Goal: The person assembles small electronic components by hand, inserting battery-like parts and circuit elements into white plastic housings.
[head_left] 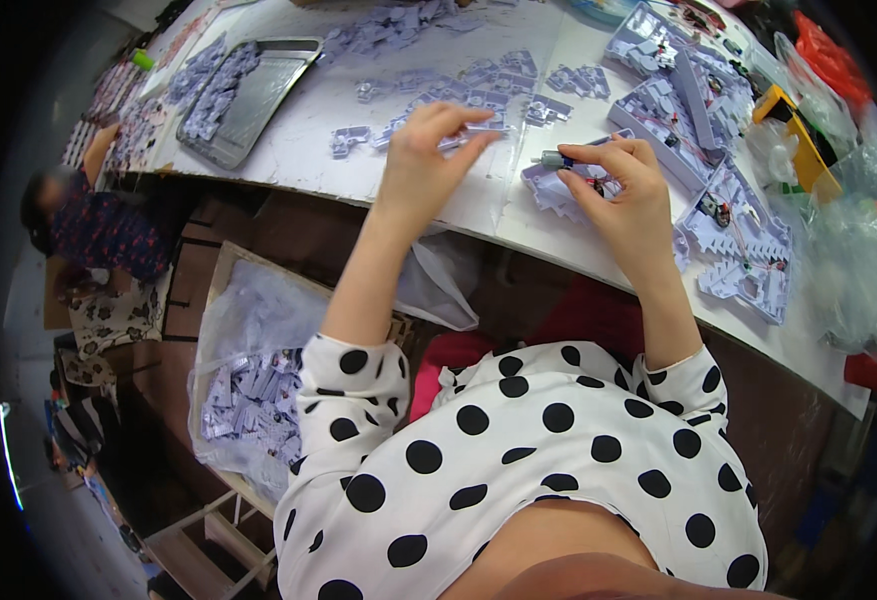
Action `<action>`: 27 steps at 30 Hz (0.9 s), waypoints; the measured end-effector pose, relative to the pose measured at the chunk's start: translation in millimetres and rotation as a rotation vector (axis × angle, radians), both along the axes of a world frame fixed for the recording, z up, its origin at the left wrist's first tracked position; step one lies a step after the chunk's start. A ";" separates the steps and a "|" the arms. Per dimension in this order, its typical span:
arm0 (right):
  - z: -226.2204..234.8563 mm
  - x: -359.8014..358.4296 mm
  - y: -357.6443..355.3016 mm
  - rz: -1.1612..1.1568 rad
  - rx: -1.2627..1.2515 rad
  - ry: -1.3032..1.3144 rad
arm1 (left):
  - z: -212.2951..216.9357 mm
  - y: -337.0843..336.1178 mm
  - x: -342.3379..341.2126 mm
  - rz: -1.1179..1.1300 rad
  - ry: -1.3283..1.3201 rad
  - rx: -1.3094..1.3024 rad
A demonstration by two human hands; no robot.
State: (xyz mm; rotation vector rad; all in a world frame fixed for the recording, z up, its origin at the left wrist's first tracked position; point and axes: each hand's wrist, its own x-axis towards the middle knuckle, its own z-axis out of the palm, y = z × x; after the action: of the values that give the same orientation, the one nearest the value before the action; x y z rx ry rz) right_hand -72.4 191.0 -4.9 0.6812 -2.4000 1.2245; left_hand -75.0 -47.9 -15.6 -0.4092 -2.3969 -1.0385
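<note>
My right hand [623, 190] pinches a small silver cylinder that looks like a motor [552, 159] between thumb and fingers. Just below it, at the table's near edge, lies a pale lavender plastic housing [555, 192], partly hidden by that hand. My left hand [426, 160] hovers over the table with thumb and forefinger apart, and no object shows between them. Beyond and beside it are several loose lavender plastic parts [498, 75]. To the right of my right hand are more housings [748, 235] with wires and small parts inside.
A metal tray [268, 100] holding lavender parts stands on the white table [298, 165] at the left. Below, a plastic-lined box [248, 400] is filled with similar parts. Clear bags [853, 250] and a yellow bin [806, 150] crowd the right. Another person [98, 225] is at far left.
</note>
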 end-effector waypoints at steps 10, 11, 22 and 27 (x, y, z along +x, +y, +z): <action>-10.1 -3.8 5.4 -0.058 -0.046 0.021 | 12.0 17.0 -85.9 -0.351 -0.235 -0.344; -9.5 -4.4 5.2 -0.058 -0.045 0.012 | 11.8 14.7 -89.6 -0.352 -0.243 -0.343; -15.6 -13.2 16.6 -0.134 -0.093 0.082 | 53.2 -5.1 35.2 -0.411 -0.383 -0.226; -5.5 -7.2 13.2 -0.192 -0.223 -0.049 | 17.8 27.4 45.5 -0.453 -0.328 -0.172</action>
State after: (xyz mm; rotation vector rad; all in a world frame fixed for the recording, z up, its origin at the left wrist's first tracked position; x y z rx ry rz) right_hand -79.7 204.2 -10.3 0.3489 -2.2592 1.4113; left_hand -29.4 -20.5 2.2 -0.9416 -2.7712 -1.1624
